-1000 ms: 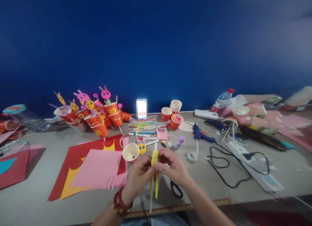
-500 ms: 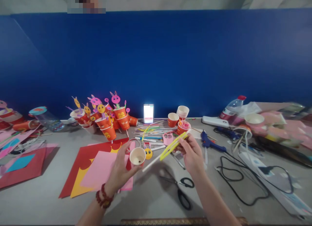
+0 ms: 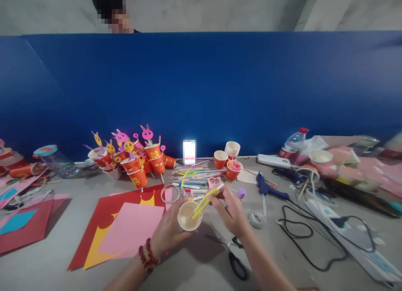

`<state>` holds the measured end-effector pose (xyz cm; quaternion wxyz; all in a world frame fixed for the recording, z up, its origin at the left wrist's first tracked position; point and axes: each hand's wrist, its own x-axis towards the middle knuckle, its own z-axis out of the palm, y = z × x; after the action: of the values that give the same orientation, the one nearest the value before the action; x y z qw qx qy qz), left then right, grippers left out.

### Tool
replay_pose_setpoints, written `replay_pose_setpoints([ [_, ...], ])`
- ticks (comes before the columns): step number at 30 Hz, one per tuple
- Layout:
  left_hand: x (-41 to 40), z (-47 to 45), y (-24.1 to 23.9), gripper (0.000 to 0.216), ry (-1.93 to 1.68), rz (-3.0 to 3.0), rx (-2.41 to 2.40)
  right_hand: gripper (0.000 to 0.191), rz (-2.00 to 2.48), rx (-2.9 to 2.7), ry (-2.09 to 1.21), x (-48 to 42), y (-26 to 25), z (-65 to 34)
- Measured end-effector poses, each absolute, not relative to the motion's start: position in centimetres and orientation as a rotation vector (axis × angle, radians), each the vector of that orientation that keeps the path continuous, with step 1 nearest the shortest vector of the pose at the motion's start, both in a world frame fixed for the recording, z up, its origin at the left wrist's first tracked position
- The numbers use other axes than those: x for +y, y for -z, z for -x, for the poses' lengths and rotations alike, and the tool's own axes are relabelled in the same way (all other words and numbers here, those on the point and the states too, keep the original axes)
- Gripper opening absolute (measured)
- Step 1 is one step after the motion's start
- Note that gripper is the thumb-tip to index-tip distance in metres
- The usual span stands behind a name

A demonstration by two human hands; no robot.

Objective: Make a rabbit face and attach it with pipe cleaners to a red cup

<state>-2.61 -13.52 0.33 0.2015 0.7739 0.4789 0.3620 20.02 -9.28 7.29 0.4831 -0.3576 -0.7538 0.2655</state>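
My left hand (image 3: 168,231) is closed around a small paper cup (image 3: 189,216), held mouth up just above the grey table (image 3: 47,257). My right hand (image 3: 230,211) pinches a bundle of yellow and white straws (image 3: 206,198) whose lower ends dip into the cup's mouth. A red bead bracelet (image 3: 147,255) circles my left wrist. Black-handled scissors (image 3: 232,257) lie on the table just below my right hand.
Red, yellow and pink paper sheets (image 3: 125,228) lie at left. Decorated orange cups (image 3: 138,157), loose straws (image 3: 191,176), a blue glue gun (image 3: 266,188), a tape roll (image 3: 256,219), black cables (image 3: 314,240), a bottle (image 3: 293,142) and a blue partition (image 3: 201,90) surround. A person's head shows above the partition.
Both hands held the straws together a second ago. My left hand then picked up the paper cup, and my right hand has lowered the straw ends into it.
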Motion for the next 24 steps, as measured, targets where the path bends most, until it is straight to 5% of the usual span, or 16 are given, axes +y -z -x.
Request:
replay_pose_setpoints([
  [11, -14.1, 2.3, 0.3, 0.075, -0.996, -2.197, 1.323, 0.01, 0.798, -2.07, -0.263, -9.8, -7.0, -20.4],
  [24, -13.6, 2.4, 1.5, 0.075, -1.114, -2.096, 1.299, 0.016, 0.708, -2.028, -0.697, -9.5, -6.0, -18.4],
])
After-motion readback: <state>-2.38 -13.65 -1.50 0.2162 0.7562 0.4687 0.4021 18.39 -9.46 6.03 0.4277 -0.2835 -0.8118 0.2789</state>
